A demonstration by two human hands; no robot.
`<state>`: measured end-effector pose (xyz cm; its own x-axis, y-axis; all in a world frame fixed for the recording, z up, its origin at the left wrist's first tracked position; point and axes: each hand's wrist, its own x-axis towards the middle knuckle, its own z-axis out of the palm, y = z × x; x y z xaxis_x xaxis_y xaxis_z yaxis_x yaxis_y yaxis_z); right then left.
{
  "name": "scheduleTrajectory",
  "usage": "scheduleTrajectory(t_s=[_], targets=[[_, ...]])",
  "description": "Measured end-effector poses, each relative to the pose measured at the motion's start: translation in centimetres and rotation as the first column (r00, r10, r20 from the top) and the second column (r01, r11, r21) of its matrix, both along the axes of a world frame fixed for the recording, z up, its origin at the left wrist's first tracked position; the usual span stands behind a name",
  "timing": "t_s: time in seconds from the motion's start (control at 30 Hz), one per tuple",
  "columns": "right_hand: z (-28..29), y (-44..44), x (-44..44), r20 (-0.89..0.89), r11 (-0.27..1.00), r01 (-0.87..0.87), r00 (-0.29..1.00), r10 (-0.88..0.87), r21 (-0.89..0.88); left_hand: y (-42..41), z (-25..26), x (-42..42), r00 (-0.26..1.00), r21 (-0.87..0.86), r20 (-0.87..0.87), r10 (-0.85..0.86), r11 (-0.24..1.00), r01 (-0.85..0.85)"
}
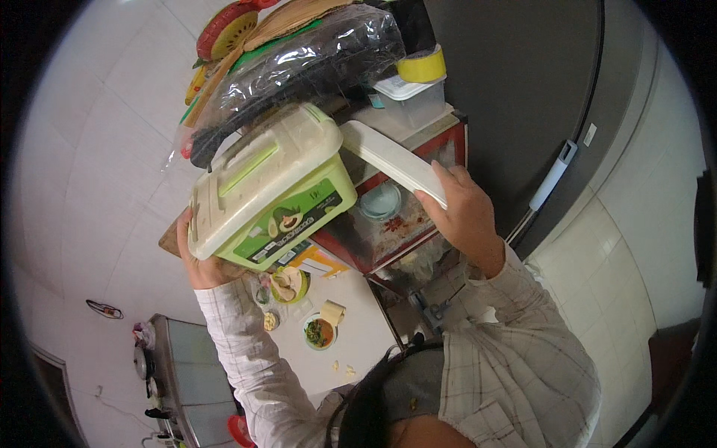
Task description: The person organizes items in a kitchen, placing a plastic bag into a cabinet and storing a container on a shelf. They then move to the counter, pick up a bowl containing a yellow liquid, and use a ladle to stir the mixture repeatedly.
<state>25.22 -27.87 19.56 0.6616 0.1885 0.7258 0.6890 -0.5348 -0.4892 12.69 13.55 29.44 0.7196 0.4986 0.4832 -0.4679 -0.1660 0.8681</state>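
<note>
My left hand (203,267) grips the end of a light green plastic storage box (288,224) with a lid and an avocado label, holding it up at a tilt. In my right hand (468,215) is a flat white plastic lid or tray (392,159), held by its near end. Its far end lies beside the box's lid, and whether they touch cannot be told. Behind both is a red-framed glass cabinet (411,224) with a glass bowl (381,200) inside. A clear container (417,103) with a white lid stands on its top, under a yellow tape roll (421,64).
Plastic-wrapped dark items (313,53) and a hand fan (297,22) are piled beyond the box. Below, a white table (364,358) bears a bowl of food (320,332) and a green bowl (289,284). A dark refrigerator-like panel (515,84) rises at the right.
</note>
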Motion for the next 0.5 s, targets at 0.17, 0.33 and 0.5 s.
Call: scheduleTrajectory(t_s=[0.17,0.33,0.5], targets=[[-1.2,-1.7,-4.1,0.064,0.999,0.026,0.998,-0.028,0.039,-3.1,2.5,-0.8,0.968,-0.346,0.089,-0.235,0.904,0.251],[-0.9,-2.4,-7.9,-0.06,0.998,0.042,0.997,-0.039,0.043,-3.1,3.1,-0.3,0.932,-0.457,0.129,-0.337,0.814,0.358],[-1.0,-3.8,-10.8,-0.119,0.995,0.04,0.992,-0.028,0.096,-2.1,3.4,0.0,0.938,-0.603,0.099,-0.332,0.73,0.321]])
